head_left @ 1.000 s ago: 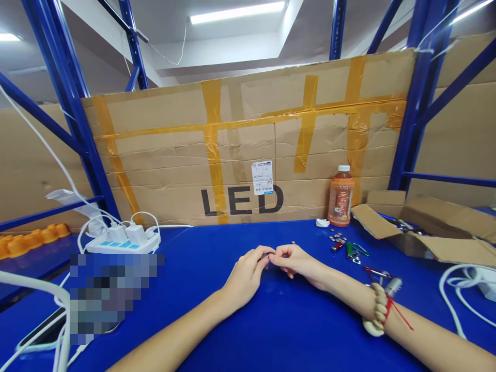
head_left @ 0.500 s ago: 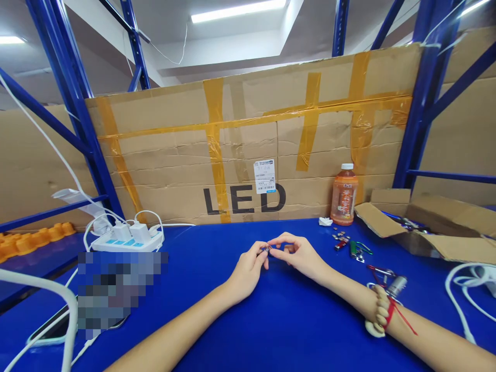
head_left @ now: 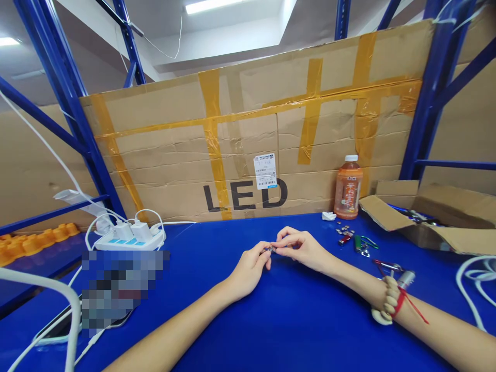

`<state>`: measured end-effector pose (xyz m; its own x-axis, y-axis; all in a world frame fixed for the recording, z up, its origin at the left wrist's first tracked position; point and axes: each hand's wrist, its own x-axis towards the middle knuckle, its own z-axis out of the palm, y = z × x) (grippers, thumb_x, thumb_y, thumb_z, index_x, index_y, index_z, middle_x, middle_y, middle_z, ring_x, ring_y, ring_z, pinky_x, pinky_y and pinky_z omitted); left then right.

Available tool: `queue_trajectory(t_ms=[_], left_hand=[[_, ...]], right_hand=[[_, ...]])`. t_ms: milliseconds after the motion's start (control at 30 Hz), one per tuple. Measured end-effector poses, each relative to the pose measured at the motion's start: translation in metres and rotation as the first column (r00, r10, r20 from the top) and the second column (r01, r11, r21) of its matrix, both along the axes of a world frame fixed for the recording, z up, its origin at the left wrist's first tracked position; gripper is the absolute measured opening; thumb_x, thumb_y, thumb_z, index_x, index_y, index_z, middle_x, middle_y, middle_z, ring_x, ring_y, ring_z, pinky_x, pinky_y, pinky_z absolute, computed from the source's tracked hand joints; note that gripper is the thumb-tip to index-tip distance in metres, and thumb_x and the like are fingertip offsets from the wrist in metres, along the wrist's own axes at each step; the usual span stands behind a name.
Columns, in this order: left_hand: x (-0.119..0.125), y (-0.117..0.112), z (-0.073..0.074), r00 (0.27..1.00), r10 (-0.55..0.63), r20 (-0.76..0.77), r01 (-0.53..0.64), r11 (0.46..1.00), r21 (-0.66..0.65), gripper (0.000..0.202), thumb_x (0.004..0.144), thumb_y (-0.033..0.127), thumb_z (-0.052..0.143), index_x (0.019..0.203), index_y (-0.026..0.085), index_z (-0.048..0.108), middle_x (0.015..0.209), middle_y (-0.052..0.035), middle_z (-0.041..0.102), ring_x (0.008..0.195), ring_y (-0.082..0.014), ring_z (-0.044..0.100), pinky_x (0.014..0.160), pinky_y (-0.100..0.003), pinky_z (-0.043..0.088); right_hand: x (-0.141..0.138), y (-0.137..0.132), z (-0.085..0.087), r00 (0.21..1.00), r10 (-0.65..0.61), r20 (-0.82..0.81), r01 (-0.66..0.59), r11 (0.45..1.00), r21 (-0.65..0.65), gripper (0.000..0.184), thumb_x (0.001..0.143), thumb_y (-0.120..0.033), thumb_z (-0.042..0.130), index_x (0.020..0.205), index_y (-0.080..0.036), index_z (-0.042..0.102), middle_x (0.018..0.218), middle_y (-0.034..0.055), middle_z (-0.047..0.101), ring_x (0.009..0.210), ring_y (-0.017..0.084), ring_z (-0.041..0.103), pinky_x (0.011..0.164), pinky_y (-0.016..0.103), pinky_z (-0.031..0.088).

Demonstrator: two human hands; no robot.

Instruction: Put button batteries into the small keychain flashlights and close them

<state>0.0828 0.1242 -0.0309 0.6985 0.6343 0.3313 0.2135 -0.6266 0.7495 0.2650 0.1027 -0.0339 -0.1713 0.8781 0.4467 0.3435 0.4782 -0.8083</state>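
Note:
My left hand (head_left: pixel 250 266) and my right hand (head_left: pixel 300 248) meet over the middle of the blue table (head_left: pixel 271 320). Both pinch one small metal part (head_left: pixel 270 249) between their fingertips; it is too small to name. The right wrist wears a beaded bracelet (head_left: pixel 385 307) with a red cord. To the right lie several tiny metal pieces (head_left: pixel 341 230), a red and a green keychain item (head_left: pixel 358 243), and a small silver cylinder (head_left: pixel 405 279).
An orange drink bottle (head_left: pixel 348 188) stands against the taped cardboard wall marked LED (head_left: pixel 248 150). An open cardboard box (head_left: pixel 430 217) sits at the right, with white cable (head_left: pixel 470 279) beside it. A white power strip (head_left: pixel 129 238) with chargers and a phone (head_left: pixel 58 325) lie at the left.
The view has tilted up and shifted slightly. My hands stay joined on the small part, the right fingers having shifted their pinch on it.

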Motion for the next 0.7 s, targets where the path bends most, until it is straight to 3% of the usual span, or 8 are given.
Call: queue_trajectory(t_ms=[300, 533, 700], left_hand=[[-0.0051, -0.0017, -0.0014, 0.996, -0.085, -0.024, 0.085, 0.996, 0.010, 0.014, 0.089, 0.026, 0.032, 0.077, 0.019, 0.035, 0.063, 0.0050, 0.048, 0.061, -0.0101, 0.043, 0.065, -0.022, 0.032], [-0.0066, -0.0008, -0.0018, 0.995, -0.098, -0.026, 0.099, 0.995, 0.033, 0.015, 0.090, 0.026, 0.033, 0.076, 0.019, 0.036, 0.065, 0.0042, 0.051, 0.064, -0.0102, 0.045, 0.067, -0.022, 0.034], [-0.0070, -0.0017, -0.0015, 0.994, -0.110, -0.020, 0.110, 0.993, 0.029, 0.013, 0.090, 0.025, 0.034, 0.079, 0.019, 0.039, 0.068, 0.0031, 0.054, 0.068, -0.0106, 0.050, 0.069, -0.022, 0.036]], right_hand=[[-0.0021, -0.0048, -0.0011, 0.999, 0.036, -0.011, -0.036, 0.999, -0.016, 0.027, 0.062, -0.044, 0.070, 0.065, -0.017, 0.070, 0.079, 0.0014, 0.050, 0.058, 0.007, 0.044, 0.051, 0.023, 0.036], [-0.0071, -0.0095, 0.0001, 1.000, 0.023, 0.000, -0.023, 0.999, 0.034, 0.027, 0.065, -0.044, 0.068, 0.059, -0.017, 0.068, 0.074, 0.0001, 0.044, 0.065, 0.009, 0.046, 0.062, 0.026, 0.042], [-0.0062, -0.0089, -0.0015, 1.000, 0.008, 0.010, -0.008, 0.998, 0.056, 0.028, 0.063, -0.043, 0.069, 0.056, -0.017, 0.067, 0.073, -0.0002, 0.042, 0.065, 0.010, 0.045, 0.060, 0.026, 0.041]])
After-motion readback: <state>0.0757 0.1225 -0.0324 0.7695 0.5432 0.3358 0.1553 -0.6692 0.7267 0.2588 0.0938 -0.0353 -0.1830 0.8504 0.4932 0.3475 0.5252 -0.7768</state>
